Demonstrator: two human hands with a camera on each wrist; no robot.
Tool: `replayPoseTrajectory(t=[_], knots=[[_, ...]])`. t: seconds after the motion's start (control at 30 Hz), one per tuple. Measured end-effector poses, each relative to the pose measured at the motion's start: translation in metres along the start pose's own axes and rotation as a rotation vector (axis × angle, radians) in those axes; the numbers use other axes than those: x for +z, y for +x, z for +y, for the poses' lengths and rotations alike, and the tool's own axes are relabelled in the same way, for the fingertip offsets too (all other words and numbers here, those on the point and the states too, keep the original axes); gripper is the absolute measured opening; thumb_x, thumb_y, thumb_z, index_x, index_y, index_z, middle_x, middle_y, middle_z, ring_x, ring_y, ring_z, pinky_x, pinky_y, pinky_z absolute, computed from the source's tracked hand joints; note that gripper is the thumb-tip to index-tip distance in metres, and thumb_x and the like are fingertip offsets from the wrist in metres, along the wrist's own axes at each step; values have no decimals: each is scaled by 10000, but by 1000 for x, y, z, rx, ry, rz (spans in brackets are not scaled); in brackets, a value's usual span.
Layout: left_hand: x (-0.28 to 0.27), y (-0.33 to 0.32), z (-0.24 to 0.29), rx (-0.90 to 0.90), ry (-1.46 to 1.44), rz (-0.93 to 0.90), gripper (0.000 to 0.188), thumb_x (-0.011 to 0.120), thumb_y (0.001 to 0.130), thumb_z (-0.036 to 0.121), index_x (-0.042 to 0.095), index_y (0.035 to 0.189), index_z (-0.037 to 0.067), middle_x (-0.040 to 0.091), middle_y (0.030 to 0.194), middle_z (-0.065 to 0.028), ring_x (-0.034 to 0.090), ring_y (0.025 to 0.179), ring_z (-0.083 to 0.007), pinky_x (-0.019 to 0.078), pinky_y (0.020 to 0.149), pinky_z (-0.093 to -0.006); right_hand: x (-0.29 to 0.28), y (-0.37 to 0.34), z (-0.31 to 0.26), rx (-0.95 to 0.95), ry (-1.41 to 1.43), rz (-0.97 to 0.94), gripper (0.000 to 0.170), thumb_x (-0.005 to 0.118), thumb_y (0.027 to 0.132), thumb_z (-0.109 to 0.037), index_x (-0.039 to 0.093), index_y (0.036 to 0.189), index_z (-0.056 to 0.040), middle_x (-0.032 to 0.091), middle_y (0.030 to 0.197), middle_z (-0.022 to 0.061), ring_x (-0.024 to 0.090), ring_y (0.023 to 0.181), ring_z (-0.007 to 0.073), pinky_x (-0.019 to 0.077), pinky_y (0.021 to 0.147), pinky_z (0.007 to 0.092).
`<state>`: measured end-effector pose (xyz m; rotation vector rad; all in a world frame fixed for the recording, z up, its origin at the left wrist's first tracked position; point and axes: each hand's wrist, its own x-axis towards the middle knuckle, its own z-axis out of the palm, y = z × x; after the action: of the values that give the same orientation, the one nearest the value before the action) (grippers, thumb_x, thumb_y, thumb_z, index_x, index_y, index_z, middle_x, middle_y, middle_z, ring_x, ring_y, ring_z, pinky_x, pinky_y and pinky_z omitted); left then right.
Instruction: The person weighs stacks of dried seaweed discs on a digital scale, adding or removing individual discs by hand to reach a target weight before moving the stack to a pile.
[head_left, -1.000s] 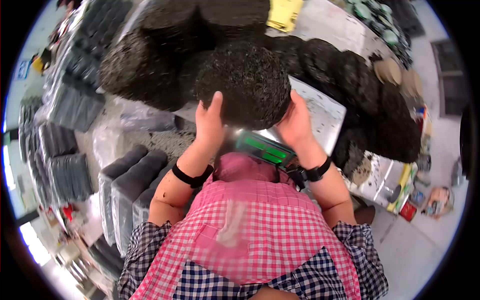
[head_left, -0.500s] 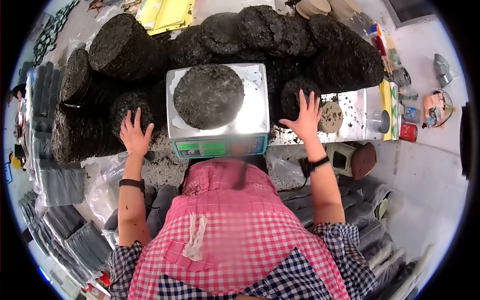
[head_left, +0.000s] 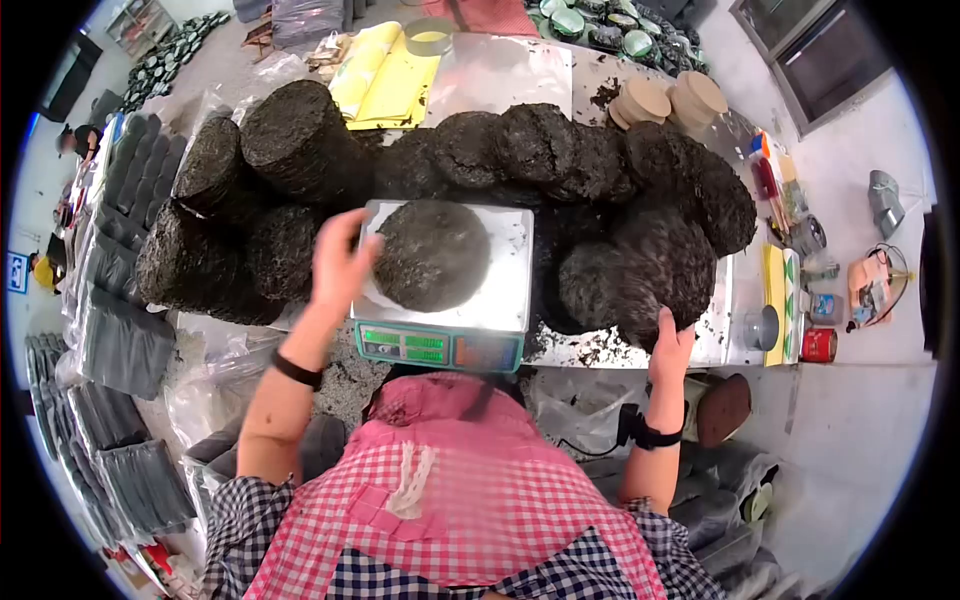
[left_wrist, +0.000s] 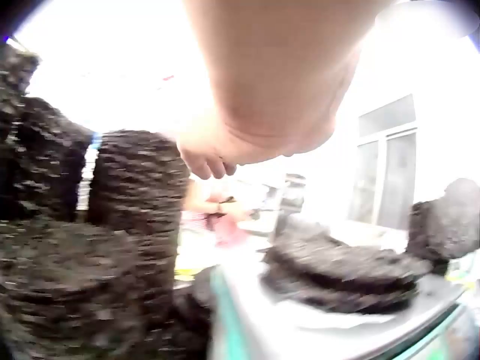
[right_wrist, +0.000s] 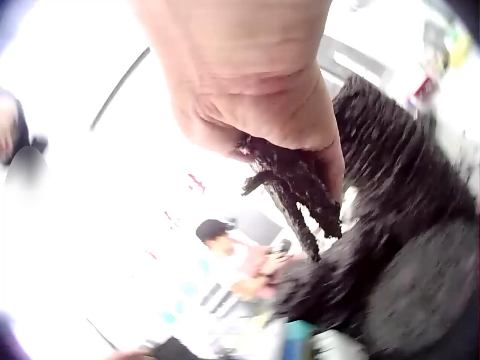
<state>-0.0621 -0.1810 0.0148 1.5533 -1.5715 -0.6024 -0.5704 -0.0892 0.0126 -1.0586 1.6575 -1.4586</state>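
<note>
A dark, round dried seaweed cake (head_left: pixel 432 255) lies on the steel pan of the digital scale (head_left: pixel 510 270), whose display glows green. In the left wrist view, two layers of seaweed cakes (left_wrist: pixel 341 274) show on the pan. My left hand (head_left: pixel 342 262), blurred, hovers at the pan's left side with fingers loosely bent, close to the cake's edge, holding nothing. Off to the right, my right hand (head_left: pixel 672 348) grips the near edge of another dried seaweed cake (head_left: pixel 655 275), tilted in front of the stacks. Thin, ragged layers hang beneath that hand (right_wrist: pixel 262 112) in the right wrist view.
Leaning stacks of seaweed cakes (head_left: pixel 205 265) crowd the left, with more stacks (head_left: pixel 505 150) behind and right of the scale. Yellow packets (head_left: pixel 385 75) and tan round blocks (head_left: pixel 640 100) sit farther back. A red can (head_left: pixel 818 346) stands at the right edge.
Both hands held a cake over the scale, then spread apart, leaving it on the pan. Since then, the left hand has come in to the scale and the right has taken hold of another cake.
</note>
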Motion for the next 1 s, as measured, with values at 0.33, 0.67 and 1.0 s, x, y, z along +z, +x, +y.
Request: replayPoseTrajectory(t=[0.33,0.67,1.0], knots=[[90,-30,53,-384,-783,24,353,744,955,178,623,1213,-31,709,1025,-76,653,914,-161,535,831,-327,152,-81,-54,394,600,-832,832,738,845,17,351,1581,-19,638,1372,139,636,1208,271,493,1049,402],[47,9,-50,43,351,224,565,748,914,405,612,1350,72,605,1336,-152,531,1237,-370,416,1046,-487,203,-43,-70,-887,-551,-278,557,606,951,-42,491,1495,-1,560,1490,212,586,1330,390,441,1141,427],[-73,-58,-92,-230,-219,214,397,591,1034,281,669,1306,2,646,1285,-182,580,1218,-311,435,1079,-398,75,2,39,-48,-456,-171,587,659,1024,-383,583,1407,56,616,1406,213,594,1280,306,418,1128,394]])
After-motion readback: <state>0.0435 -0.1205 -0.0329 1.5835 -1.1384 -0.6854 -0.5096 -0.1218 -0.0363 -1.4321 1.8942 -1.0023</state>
